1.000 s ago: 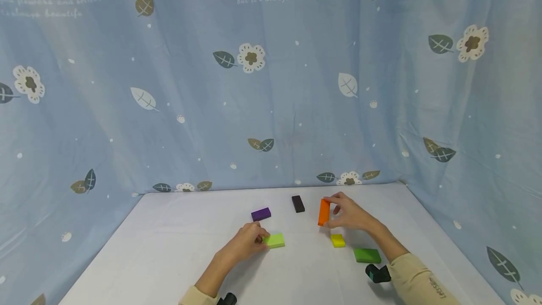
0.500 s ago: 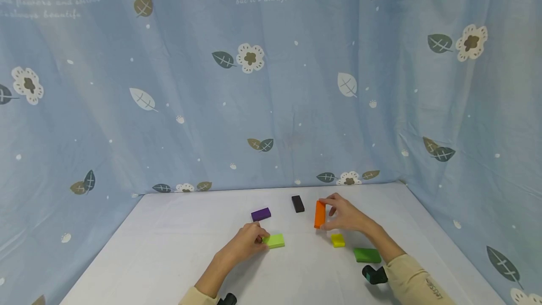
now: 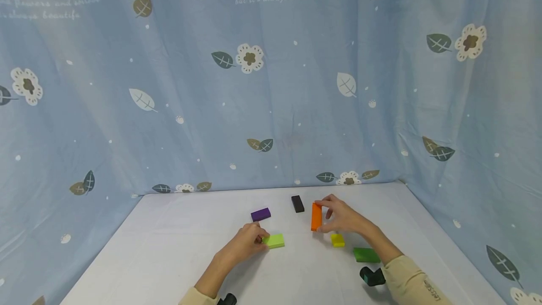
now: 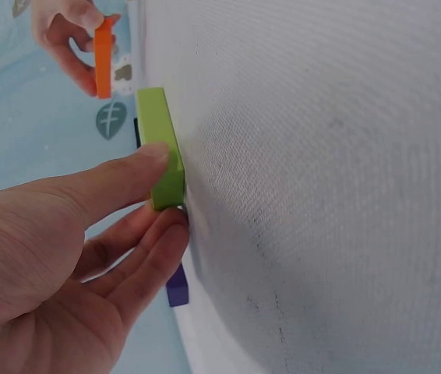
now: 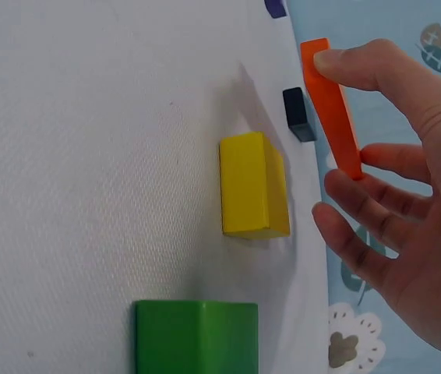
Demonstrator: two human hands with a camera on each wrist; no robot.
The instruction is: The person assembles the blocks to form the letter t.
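Observation:
My left hand point(image 3: 245, 242) pinches the left end of a light green block point(image 3: 276, 240) that lies on the white table; in the left wrist view the thumb presses on the light green block point(image 4: 158, 125). Between thumb and fingers, my right hand point(image 3: 344, 215) holds an orange block point(image 3: 316, 216) by its two ends. The right wrist view shows the orange block point(image 5: 331, 109) raised off the table, beyond a yellow block point(image 5: 244, 185). In the head view the yellow block point(image 3: 337, 240) lies just below the right hand.
A purple block point(image 3: 260, 214) lies beyond the left hand, and a black block point(image 3: 298, 204) lies farther back. Under the right forearm's near side is a green block point(image 3: 366, 255). A blue patterned curtain point(image 3: 292, 107) borders the white table point(image 3: 169, 248).
My right hand has carried the orange block a little to the left and slightly nearer. The left hand and the light green block have stayed in place.

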